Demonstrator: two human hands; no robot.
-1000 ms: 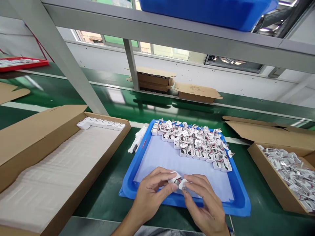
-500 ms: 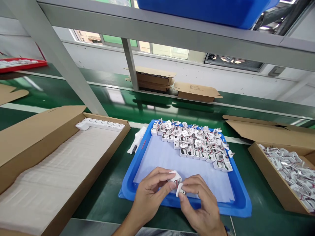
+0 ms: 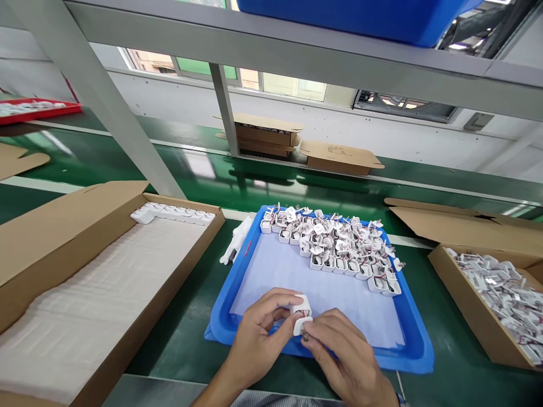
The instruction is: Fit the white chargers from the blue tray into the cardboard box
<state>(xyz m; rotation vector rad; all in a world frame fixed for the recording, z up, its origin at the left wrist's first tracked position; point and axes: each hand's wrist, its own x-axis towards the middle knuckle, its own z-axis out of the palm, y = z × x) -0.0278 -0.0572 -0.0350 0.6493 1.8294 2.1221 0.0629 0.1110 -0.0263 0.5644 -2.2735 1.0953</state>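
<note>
Over the near rim of the shallow blue plastic tray (image 3: 237, 330), both hands are working one small white plastic charger shell (image 3: 300, 310) with red wires showing. The left hand (image 3: 258, 333) is pinching the shell's body; the right hand (image 3: 345, 356) is closing fingertips on its white cap piece (image 3: 302, 325). Since half a second ago the cap is sitting tighter against the shell (halves seem to be going together). The heap of white shells (image 3: 335, 249) is lying at the tray's far end.
</note>
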